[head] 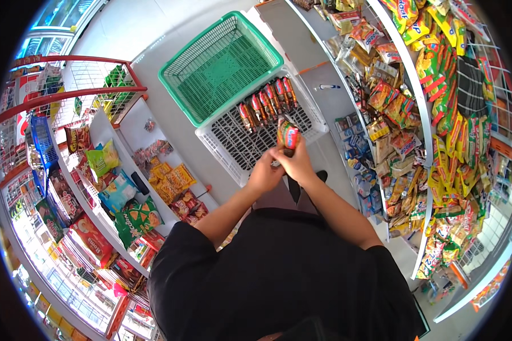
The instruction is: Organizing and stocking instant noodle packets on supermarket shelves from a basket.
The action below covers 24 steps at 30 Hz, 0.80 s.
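Note:
Before my body, my right hand (300, 164) grips a red, green and dark snack or drink packet (288, 135), held tilted above a white plastic crate (222, 158). My left hand (265, 172) meets it at the packet's lower end, its fingers closed there; the fingertips are partly hidden. Inside the crate, a row of several similar red and dark packets (268, 102) lies side by side on the slatted base. A green plastic basket (192, 51) adjoins the crate's far side.
Shelves of sachets (384, 102) curve along the right, with a blue-and-white pen-like item (327, 87) on a grey surface. To the left stand shelves with snack bags (138, 219), a blue basket (44, 140) and a red-framed wire rack (89, 91). Pale floor (149, 55) runs beyond.

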Each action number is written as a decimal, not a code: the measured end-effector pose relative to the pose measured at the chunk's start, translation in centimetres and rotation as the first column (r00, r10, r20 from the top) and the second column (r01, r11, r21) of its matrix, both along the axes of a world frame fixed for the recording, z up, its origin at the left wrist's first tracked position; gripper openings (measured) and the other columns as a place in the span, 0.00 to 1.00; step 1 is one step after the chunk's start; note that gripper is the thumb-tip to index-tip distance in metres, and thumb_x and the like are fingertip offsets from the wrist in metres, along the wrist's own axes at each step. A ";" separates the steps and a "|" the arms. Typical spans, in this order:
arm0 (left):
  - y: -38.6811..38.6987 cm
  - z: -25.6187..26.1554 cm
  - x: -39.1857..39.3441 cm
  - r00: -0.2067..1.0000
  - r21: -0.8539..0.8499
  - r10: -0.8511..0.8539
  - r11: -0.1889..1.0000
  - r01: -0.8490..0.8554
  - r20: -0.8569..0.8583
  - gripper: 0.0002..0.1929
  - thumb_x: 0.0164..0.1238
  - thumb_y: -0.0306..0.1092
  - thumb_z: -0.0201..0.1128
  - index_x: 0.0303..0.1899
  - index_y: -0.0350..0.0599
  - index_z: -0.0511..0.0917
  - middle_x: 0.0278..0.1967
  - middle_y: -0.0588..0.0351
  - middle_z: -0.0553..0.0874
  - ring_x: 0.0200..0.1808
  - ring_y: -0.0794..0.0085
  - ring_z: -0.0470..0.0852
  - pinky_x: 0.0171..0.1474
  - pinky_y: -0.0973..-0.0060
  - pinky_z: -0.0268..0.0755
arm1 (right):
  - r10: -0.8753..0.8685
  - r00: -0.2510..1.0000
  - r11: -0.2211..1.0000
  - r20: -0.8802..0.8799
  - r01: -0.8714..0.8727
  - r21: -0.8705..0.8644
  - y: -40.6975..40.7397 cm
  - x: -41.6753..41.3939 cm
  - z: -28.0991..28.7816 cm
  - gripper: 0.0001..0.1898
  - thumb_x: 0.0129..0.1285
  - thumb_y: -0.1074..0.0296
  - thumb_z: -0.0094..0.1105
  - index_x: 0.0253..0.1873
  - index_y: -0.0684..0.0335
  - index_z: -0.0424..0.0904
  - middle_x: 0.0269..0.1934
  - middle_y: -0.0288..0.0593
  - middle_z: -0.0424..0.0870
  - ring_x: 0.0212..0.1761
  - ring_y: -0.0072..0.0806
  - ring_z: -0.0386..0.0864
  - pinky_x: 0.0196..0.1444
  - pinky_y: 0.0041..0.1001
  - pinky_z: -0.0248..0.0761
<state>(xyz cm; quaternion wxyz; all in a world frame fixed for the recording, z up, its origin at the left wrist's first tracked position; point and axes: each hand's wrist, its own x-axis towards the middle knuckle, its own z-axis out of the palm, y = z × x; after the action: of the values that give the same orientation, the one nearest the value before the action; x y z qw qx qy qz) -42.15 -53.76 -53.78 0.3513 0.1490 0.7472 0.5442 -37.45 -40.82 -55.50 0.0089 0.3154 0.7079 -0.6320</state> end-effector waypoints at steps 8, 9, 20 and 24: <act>0.5 -12.6 -8.9 0.776 -0.489 -0.479 0.834 0.257 -0.410 0.13 0.66 0.34 0.62 0.51 0.44 0.81 0.57 0.50 0.81 0.58 0.58 0.81 0.62 0.57 0.71 | -0.233 0.964 0.956 0.127 0.251 -0.154 5.7 3.9 0.2 0.20 0.66 0.76 0.61 0.62 0.66 0.72 0.53 0.40 0.82 0.52 0.24 0.79 0.57 0.28 0.72; 0.0 -15.5 -10.2 0.670 -0.561 -0.542 0.798 0.221 -0.508 0.14 0.63 0.32 0.62 0.50 0.47 0.82 0.58 0.51 0.81 0.61 0.60 0.79 0.66 0.56 0.66 | -0.249 0.961 0.954 0.117 0.264 -0.142 5.3 4.6 0.2 0.20 0.66 0.76 0.61 0.62 0.66 0.72 0.53 0.40 0.82 0.52 0.24 0.79 0.57 0.28 0.72; -1.1 -21.5 -14.7 -0.088 -0.901 -0.930 0.318 0.295 -0.357 0.11 0.63 0.40 0.60 0.42 0.52 0.86 0.40 0.60 0.83 0.52 0.65 0.77 0.58 0.63 0.62 | 0.058 0.976 0.990 0.212 -0.083 0.110 3.1 8.7 5.4 0.31 0.64 0.58 0.66 0.68 0.63 0.68 0.55 0.56 0.82 0.57 0.47 0.81 0.59 0.38 0.72; -1.0 -17.2 -13.9 0.068 -0.870 -0.939 0.338 0.359 -0.337 0.14 0.57 0.44 0.68 0.40 0.48 0.85 0.40 0.53 0.85 0.45 0.63 0.83 0.54 0.57 0.69 | 0.033 0.968 0.993 0.248 -0.061 0.106 4.1 9.5 8.9 0.32 0.64 0.54 0.66 0.67 0.65 0.68 0.52 0.58 0.82 0.53 0.48 0.82 0.55 0.38 0.73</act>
<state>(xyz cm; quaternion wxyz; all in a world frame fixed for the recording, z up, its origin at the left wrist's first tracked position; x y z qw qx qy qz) -56.06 -54.76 -71.00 0.1880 0.6165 0.7569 -0.1082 -27.95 -36.71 -46.56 0.0940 0.3744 0.7431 -0.5467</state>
